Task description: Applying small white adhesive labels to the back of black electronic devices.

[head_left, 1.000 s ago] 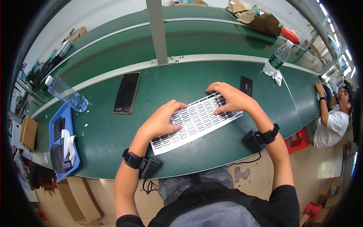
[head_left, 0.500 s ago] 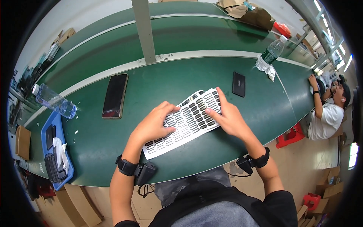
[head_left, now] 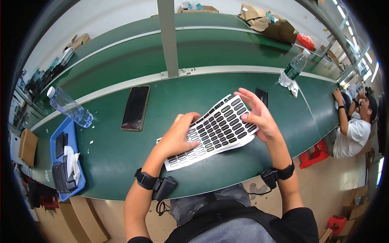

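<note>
A white sheet covered with several rows of small black oblong pieces lies slanted over the near part of the green table. My left hand rests on the sheet's left half, fingers curled down onto the black pieces. My right hand holds the sheet's right end, thumb on top and fingers spread and raised behind it. Both wrists wear black bands with small black units hanging below.
A black phone lies left of the sheet and a small black item right of it. Clear bottles stand at left and right. A blue tray sits at the left edge. A grey post rises behind. A seated person is at right.
The sheet has been turned and lifted at its right end. My right hand moved from on top of the sheet to its right edge. My left hand stayed on the left half.
</note>
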{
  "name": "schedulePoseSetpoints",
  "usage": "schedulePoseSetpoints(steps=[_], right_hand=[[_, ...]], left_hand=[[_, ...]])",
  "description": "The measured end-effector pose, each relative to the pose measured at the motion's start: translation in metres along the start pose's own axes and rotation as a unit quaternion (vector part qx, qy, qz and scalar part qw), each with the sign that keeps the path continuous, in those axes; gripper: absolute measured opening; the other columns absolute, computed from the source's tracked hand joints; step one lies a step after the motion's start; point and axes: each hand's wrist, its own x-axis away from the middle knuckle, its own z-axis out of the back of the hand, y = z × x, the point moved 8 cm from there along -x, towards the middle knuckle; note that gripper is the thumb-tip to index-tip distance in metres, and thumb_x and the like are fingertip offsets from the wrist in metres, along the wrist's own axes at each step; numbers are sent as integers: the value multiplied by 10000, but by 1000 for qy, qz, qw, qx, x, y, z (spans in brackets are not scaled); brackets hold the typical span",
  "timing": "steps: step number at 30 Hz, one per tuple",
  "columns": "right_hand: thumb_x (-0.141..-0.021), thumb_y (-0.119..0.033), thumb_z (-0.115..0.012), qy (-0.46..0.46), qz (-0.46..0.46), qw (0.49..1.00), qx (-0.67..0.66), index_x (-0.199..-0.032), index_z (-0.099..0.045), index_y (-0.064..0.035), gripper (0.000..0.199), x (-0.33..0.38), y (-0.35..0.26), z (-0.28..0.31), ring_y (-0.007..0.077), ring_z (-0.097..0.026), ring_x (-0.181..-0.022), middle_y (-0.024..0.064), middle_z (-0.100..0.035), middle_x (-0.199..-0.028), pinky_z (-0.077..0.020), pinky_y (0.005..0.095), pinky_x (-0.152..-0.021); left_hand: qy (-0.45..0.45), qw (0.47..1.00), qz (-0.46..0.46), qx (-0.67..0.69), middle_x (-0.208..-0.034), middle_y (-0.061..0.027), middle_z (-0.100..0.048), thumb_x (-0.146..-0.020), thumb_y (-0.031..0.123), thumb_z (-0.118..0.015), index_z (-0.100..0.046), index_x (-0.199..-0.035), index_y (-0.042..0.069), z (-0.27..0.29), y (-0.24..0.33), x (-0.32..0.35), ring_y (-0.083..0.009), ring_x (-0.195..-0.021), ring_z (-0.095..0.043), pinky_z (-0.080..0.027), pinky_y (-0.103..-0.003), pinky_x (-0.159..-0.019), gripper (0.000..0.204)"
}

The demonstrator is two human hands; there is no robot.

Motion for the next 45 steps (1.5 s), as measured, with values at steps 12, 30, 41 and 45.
schedulePoseSetpoints(steps=[12, 30, 41, 45], right_hand=[[-747, 30, -731, 42, 137, 962, 231, -1051, -579, 4, 341, -16, -48, 15, 105, -622, -845, 44, -657, -966, -518, 256, -775], [-812, 71, -595, 39, 123, 978, 165, -1143, -493, -47, 366, -64, 55, 70, 99, -554, -918, 7, -574, -1000, -442, 254, -846], [-846, 36, -581, 81, 201, 964, 155, -1058, -491, -44, 243, -61, 30, 70, 105, -541, -896, 11, -568, -961, -439, 262, -822], [-832, -20, -674, 37, 101, 974, 197, -1168, -524, -20, 367, -77, 49, 80, 132, -584, -986, 58, -628, -1079, -452, 294, -904]], left_hand=[[325, 891, -75, -307, -857, -63, -558, -609, 71, -773, -605, -864, 64, 87, 58, 27, -265, -783, -565, -450, -352, -699, 306], [287, 907, 60, 301, -1034, -13, -575, -787, 0, -688, -486, -1247, 90, 61, -82, 11, -105, -946, -559, -454, -259, -865, 511], [355, 892, 16, 279, -877, 18, -585, -824, 15, -656, -548, -953, 57, 76, -78, 13, -59, -822, -543, -435, -227, -760, 174], [329, 910, 104, 231, -1026, -46, -627, -806, -2, -665, -551, -1113, 21, 65, -109, 18, -121, -963, -579, -453, -283, -866, 327]])
